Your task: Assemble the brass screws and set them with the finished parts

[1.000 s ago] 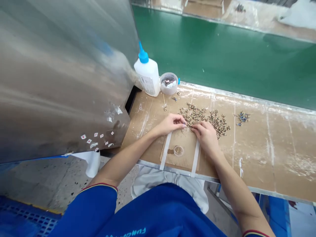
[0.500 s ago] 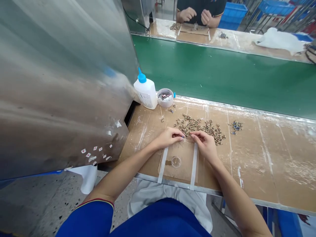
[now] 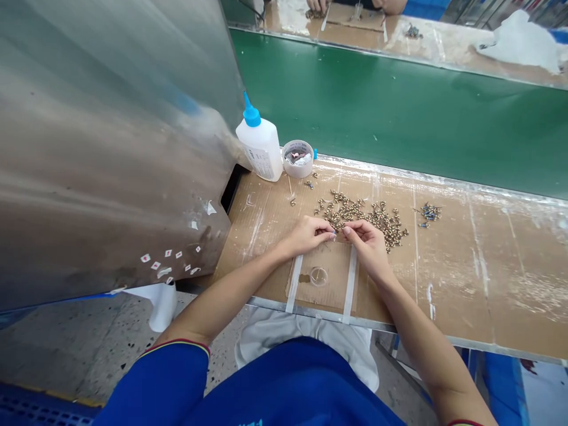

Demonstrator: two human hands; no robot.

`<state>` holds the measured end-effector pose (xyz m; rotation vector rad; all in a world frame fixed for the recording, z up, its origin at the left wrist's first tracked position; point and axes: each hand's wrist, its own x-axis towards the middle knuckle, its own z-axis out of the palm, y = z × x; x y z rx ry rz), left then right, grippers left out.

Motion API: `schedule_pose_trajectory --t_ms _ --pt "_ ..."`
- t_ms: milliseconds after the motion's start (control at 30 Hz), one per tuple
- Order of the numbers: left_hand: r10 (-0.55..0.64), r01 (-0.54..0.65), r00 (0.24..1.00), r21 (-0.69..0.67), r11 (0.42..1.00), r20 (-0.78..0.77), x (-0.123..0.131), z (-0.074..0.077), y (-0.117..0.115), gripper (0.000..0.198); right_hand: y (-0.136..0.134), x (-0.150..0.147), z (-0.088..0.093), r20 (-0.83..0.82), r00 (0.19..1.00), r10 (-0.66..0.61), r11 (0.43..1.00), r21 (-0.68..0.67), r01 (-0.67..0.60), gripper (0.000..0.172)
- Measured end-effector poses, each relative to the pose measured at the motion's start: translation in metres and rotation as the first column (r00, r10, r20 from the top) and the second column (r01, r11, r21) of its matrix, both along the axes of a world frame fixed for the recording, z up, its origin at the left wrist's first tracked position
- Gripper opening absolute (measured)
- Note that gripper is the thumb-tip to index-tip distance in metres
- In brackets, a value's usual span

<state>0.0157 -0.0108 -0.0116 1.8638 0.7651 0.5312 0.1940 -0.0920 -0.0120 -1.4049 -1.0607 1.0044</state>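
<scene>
Honestly, staying low works well: the left hand (image 3: 308, 235) and right hand (image 3: 366, 244) pinch their fingers (image 3: 332, 234) closed, any catch too tiny to see, beside the small brass fittings (image 3: 361, 216) on the desk (image 3: 465, 284).

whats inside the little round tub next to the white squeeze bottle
The clear plastic tub beside the white squeeze bottle holds crumpled white material with pinkish and dark bits on top; whatever lies beneath that is covered.

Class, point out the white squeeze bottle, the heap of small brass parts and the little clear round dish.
White squeeze bottle (image 3: 261, 151): head view, on its body.
Heap of small brass parts (image 3: 359, 216): head view, heap's middle.
Little clear round dish (image 3: 318, 276): head view, its centre.
</scene>
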Motion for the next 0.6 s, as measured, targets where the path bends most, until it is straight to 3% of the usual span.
schedule_pose_trajectory --t_ms 600 --pt "-0.006 0.006 0.999 -0.001 1.0 0.044 0.0006 0.0008 -0.0009 0.017 -0.0032 -0.0043 -0.0027 -0.05 0.998 0.044 0.996 -0.075 -0.047 0.054"
